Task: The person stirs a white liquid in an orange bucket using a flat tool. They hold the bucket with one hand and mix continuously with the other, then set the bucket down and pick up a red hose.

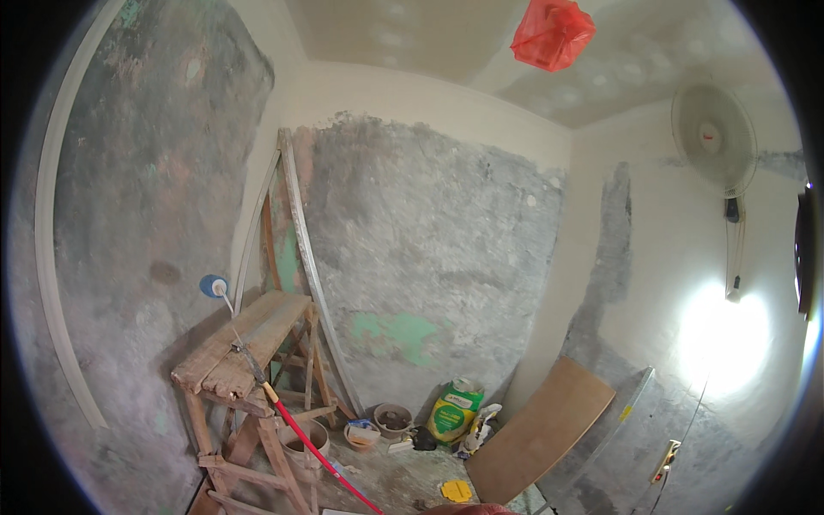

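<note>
A paint roller on a long red pole slants from the lower edge up to the left. Its blue roller head is by the grey, patchy left wall; whether it touches cannot be told. The pole passes in front of a wooden trestle bench. Neither of my hands shows, and the pole's near end runs out of the picture. A reddish-brown shape at the lower edge is too cut off to make out.
Buckets, a green and yellow sack and a yellow piece are on the floor. A brown board leans at the right. Long metal bars lean in the corner. A fan and a bright lamp are on the right wall.
</note>
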`<state>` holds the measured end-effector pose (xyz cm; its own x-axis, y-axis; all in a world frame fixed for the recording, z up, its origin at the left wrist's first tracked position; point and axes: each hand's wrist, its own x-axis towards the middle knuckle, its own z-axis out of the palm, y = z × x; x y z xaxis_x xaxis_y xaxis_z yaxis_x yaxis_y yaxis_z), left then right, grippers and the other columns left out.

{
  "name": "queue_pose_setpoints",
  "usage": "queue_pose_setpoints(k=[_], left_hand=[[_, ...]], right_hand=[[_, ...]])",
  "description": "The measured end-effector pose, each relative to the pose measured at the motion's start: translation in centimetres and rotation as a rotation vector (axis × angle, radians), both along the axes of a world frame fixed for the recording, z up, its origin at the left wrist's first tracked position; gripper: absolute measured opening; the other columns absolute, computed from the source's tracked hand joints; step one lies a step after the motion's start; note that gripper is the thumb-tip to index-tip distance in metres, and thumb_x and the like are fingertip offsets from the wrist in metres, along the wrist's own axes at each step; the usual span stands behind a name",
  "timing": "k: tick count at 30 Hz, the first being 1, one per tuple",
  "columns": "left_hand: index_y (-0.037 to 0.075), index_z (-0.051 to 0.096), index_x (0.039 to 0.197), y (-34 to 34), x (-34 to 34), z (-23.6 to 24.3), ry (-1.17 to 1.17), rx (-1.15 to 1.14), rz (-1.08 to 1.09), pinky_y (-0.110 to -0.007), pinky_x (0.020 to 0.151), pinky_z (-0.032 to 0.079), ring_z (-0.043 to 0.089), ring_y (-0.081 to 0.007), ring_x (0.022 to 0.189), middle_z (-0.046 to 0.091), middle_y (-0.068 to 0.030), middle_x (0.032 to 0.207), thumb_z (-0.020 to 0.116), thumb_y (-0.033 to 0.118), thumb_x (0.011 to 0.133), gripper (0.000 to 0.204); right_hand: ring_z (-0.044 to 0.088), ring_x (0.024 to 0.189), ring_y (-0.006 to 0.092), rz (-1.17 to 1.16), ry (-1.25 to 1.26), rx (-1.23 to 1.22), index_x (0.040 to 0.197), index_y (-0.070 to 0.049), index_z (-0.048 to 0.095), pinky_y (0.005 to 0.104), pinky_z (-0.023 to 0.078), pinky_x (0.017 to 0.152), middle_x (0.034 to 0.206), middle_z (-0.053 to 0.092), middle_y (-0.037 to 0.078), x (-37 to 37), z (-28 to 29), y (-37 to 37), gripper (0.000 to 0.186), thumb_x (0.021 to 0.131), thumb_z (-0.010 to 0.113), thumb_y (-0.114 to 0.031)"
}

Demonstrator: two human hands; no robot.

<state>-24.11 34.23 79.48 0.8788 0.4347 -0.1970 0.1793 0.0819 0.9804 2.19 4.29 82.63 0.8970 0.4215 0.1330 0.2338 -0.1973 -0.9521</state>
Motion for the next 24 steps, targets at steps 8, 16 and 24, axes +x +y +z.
queue_pose_setpoints(k=[8, 16, 24], left_hand=[[0.011, 0.075, 0.114, 0.9, 0.3, -2.2, 0.018, -0.040, -0.015, -0.045, 0.075, 0.060, 0.074, -0.0251, 0.085, 0.073, -0.0076, 0.095, 0.069, 0.033, 0.092, 0.031], [0.011, 0.076, 0.113, 2.1, 0.2, -4.1, 0.026, -0.081, -0.023, -0.045, 0.076, 0.060, 0.074, -0.0259, 0.085, 0.073, -0.0083, 0.094, 0.068, 0.032, 0.091, 0.031], [0.010, 0.076, 0.112, 3.2, 0.4, -5.7, 0.035, -0.119, -0.031, -0.046, 0.076, 0.060, 0.074, -0.0266, 0.085, 0.073, -0.0091, 0.094, 0.068, 0.031, 0.091, 0.031]], right_hand=[[0.072, 0.081, 0.0202, -0.059, 0.079, -0.052, 0.124, 0.005, 0.068, 0.0328, 0.057, 0.073, 0.097, 0.074, 0.015, -0.1, -3.0, -2.5, 0.033, 0.096, 0.077, -0.011], [0.072, 0.080, 0.0200, -0.111, 0.153, -0.100, 0.124, 0.005, 0.068, 0.0327, 0.057, 0.072, 0.096, 0.074, 0.014, -0.8, -5.6, -4.0, 0.033, 0.096, 0.076, -0.011], [0.072, 0.079, 0.0198, -0.149, 0.207, -0.130, 0.123, 0.005, 0.068, 0.0326, 0.057, 0.071, 0.095, 0.074, 0.014, -1.6, -7.6, -4.9, 0.032, 0.097, 0.076, -0.011]])
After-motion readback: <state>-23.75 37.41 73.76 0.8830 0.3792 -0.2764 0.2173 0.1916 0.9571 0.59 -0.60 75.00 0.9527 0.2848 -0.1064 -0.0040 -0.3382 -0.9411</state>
